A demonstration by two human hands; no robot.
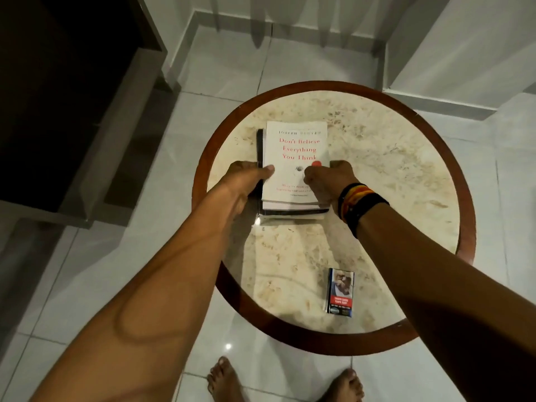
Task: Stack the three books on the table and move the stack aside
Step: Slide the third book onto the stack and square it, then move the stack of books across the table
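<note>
The stack of books (293, 169) (stiff, probably a bit heavy) was held tight at its two sides by the left hand (246, 178) and the right hand (327, 178), near the table's (406, 169) far-left edge.

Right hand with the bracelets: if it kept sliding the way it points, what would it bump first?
Probably the left hand; the right hand points left across the white-covered top book, though depth is unclear.

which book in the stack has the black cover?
The middle book: its black cover juts out left of and below the white red-titled paperback on top. The bottom book shows only a pale edge.
</note>
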